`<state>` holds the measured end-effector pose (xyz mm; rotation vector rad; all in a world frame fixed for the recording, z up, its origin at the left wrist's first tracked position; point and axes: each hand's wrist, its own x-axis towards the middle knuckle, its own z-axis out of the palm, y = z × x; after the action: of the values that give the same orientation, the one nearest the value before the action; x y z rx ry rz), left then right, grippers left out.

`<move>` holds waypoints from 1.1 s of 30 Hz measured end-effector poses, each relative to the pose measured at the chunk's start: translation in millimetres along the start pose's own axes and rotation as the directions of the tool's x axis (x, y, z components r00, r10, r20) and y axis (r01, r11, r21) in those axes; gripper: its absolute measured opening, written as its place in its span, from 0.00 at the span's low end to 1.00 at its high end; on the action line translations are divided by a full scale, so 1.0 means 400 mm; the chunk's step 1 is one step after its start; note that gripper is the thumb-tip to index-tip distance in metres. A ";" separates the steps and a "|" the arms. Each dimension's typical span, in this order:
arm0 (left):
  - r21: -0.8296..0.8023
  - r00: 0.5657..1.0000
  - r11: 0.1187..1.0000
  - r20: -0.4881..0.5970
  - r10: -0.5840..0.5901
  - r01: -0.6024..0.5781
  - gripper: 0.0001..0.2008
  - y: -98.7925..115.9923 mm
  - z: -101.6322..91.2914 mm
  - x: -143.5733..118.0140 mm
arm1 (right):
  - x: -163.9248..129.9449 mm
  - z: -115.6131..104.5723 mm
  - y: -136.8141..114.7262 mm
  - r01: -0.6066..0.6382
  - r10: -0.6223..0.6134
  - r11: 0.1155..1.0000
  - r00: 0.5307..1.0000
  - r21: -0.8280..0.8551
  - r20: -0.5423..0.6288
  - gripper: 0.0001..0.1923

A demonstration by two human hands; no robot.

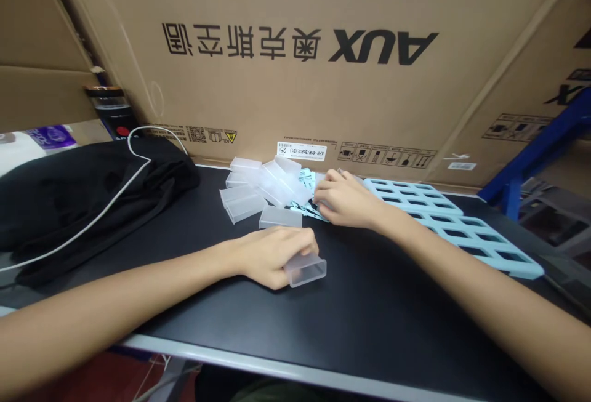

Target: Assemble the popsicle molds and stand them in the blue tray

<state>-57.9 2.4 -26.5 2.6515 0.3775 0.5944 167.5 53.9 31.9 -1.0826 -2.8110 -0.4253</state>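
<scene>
Left hand: the left hand (pixel 270 255) rests on the black desk (pixel 369 303), its fingers (pixel 302 248) curled over a translucent plastic case (pixel 306 269), holding it from above; the case's open end faces 4 o'clock.
Right hand: the right hand (pixel 345 199) lies at 1 o'clock from the left hand, fingers bent down onto small light-blue parts (pixel 308 205); whether they pinch one cannot be told.
Case pile: a heap of translucent cases (pixel 265 186) sits just at 9 o'clock of the right hand, some touching the blue parts.
Grid tray: a light-blue grid tray (pixel 455 226) stretches from under the right wrist toward 4 o'clock.
Cloth: black fabric (pixel 78 199) with a white cable (pixel 115 199) lies at 10 o'clock of the left hand.
Backdrop: a large cardboard box (pixel 300 57) stands along the far edge of the desk.
</scene>
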 end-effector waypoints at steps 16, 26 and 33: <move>0.107 0.995 0.989 0.043 0.094 -0.099 0.24 0.021 -0.015 0.016 | 0.127 0.022 0.057 -0.313 0.319 0.947 0.942 -0.075 0.102 0.17; 0.046 0.990 0.990 0.046 0.133 -0.135 0.28 0.004 -0.017 0.008 | 0.168 0.023 0.047 -0.335 0.339 0.941 0.936 -0.058 0.092 0.12; 0.057 0.938 0.998 -0.348 -0.002 0.023 0.43 -0.025 0.012 -0.007 | -0.015 -0.056 -0.026 -0.100 0.362 0.517 0.926 0.850 -0.111 0.14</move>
<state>-59.7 8.7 -35.9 2.5939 0.5188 1.0697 164.7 36.1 49.8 -0.9984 -2.0778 0.7072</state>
